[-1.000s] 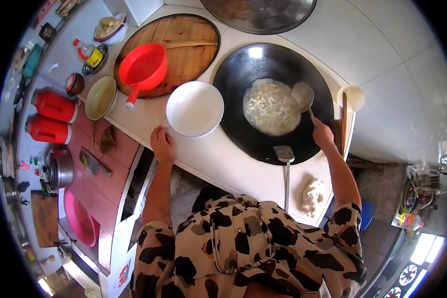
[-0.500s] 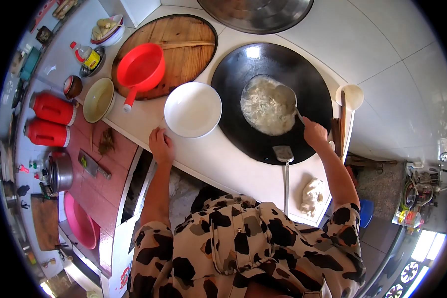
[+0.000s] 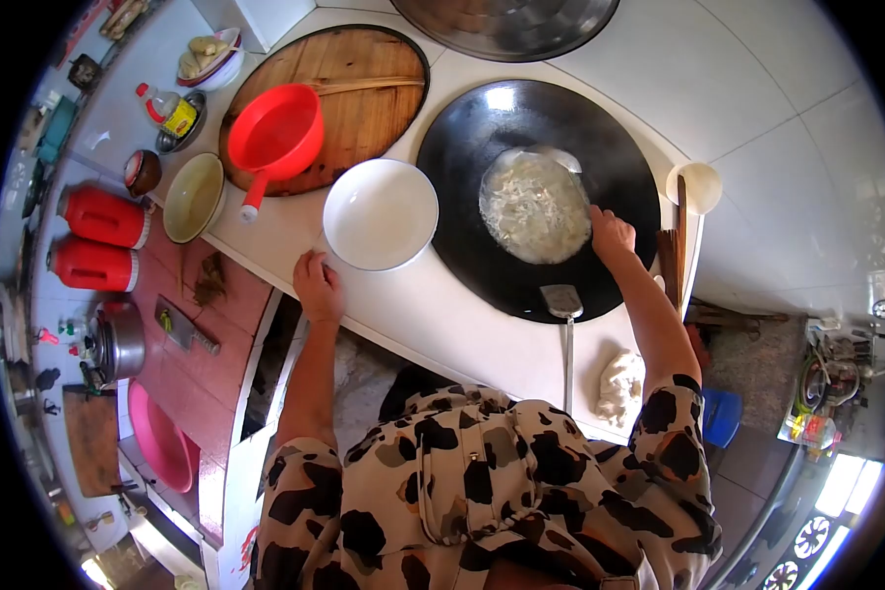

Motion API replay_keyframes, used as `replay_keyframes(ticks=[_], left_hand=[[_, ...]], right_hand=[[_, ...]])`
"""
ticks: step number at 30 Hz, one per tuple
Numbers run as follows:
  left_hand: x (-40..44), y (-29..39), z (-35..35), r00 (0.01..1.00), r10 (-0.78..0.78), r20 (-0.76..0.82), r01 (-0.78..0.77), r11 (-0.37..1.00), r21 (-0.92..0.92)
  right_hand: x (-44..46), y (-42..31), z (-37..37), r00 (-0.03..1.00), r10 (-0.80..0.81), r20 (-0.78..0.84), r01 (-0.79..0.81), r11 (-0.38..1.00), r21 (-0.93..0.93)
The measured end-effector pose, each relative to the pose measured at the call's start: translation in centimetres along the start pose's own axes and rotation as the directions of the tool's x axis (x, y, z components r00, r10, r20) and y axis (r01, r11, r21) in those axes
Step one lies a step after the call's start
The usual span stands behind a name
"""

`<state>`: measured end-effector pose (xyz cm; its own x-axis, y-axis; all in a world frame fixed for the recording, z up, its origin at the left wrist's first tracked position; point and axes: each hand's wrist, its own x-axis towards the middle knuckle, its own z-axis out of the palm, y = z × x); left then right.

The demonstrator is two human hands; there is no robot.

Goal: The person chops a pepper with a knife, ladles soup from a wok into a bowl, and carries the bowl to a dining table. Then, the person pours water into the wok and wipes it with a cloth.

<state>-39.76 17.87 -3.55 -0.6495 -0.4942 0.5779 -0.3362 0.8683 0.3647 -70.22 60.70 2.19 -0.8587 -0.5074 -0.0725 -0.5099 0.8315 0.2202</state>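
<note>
My right hand point(image 3: 613, 236) is closed round the handle of a metal ladle point(image 3: 563, 160) over the right side of a big black wok point(image 3: 462, 128). Most of the ladle's bowl is sunk in whitish, bubbling soup point(image 3: 531, 206), with only a shiny part of its rim showing. My left hand point(image 3: 319, 285) rests at the counter's front edge with loosely bent fingers and holds nothing. Just beyond it stands a white bowl point(image 3: 381, 216), with nothing in it. A metal spatula point(image 3: 562, 301) leans on the wok's near rim, its handle pointing toward me.
A red strainer point(image 3: 275, 133) lies on a round wooden lid point(image 3: 374, 84) at the back left. Beside them is a yellowish bowl point(image 3: 194, 202). A crumpled cloth point(image 3: 619, 388) lies right of the spatula. On the lower red-tiled surface is a cleaver point(image 3: 182, 324).
The ladle has dipped deeper and shifted to the far right side of the soup. My right hand has moved slightly inward and away from me. My left hand stays put.
</note>
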Motion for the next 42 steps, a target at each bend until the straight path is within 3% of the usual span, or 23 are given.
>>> replay_keyframes(ticks=[7,10,17,32,35,38,41,42], left_hand=[[0.0,-0.1,0.0,1.0,-0.001,0.005,0.001,1.0,-0.009],[0.0,0.0,0.0,1.0,0.014,0.0,-0.014,1.0,-0.012],[0.1,0.0,-0.1,1.0,0.005,0.022,-0.005,1.0,-0.016],[0.2,0.4,-0.3,0.999,-0.025,0.027,0.025,1.0,0.007],[0.2,0.4,-0.4,0.999,-0.033,0.025,0.033,0.999,-0.001],[0.3,0.6,-0.4,0.999,-0.039,0.018,0.039,0.999,0.0],[0.4,0.8,-0.5,0.999,-0.037,0.018,0.037,0.999,0.006],[0.4,0.8,-0.5,0.999,-0.034,0.019,0.034,0.999,0.008]], right_hand=[[-0.7,-0.2,-0.8,0.994,0.0,0.114,-0.009,0.996,0.085],[-1.6,1.1,-3.3,0.99,0.025,0.139,-0.03,0.999,0.034],[-1.4,4.2,-3.3,0.981,0.149,0.126,-0.144,0.988,-0.048],[0.5,3.7,-1.7,0.993,0.082,0.09,-0.081,0.997,-0.009],[-0.4,3.5,-1.3,0.982,0.098,0.161,-0.111,0.991,0.074],[-2.3,3.6,2.3,0.991,0.082,0.106,-0.108,0.96,0.26],[-3.6,3.1,8.4,0.996,0.035,0.081,-0.085,0.636,0.767],[-3.9,2.6,7.5,0.948,0.075,0.311,-0.314,0.396,0.863]])
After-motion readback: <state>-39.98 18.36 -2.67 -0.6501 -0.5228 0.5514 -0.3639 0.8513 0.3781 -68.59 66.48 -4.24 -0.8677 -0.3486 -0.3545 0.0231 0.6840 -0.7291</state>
